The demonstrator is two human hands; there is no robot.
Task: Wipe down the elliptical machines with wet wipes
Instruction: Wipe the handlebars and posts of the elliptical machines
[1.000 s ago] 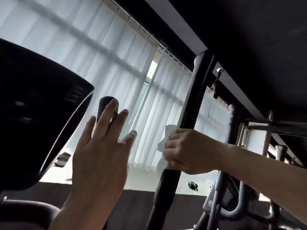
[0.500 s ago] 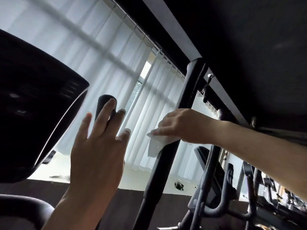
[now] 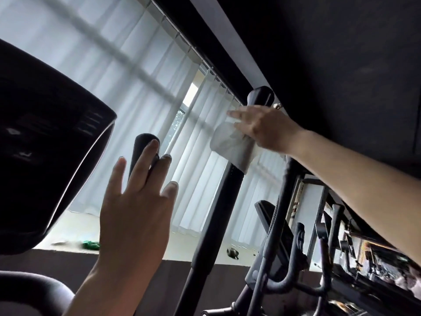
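**Wipe pressed high on the elliptical handle**

The right hand (image 3: 264,128) lays straight fingers against a white wet wipe (image 3: 230,147), which drapes around the tall black handlebar (image 3: 218,201) just below its rounded top. The left hand (image 3: 136,201) is raised with a wide, flat grip holding nothing, its fingertips (image 3: 152,144) in front of a shorter handle (image 3: 142,142). The dark console (image 3: 45,144) sits at left, before pale vertical blinds (image 3: 114,65).

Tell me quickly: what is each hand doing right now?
Left hand: open, fingers spread, holding nothing.
Right hand: open, fingers straight, pressing the wet wipe against the handlebar.
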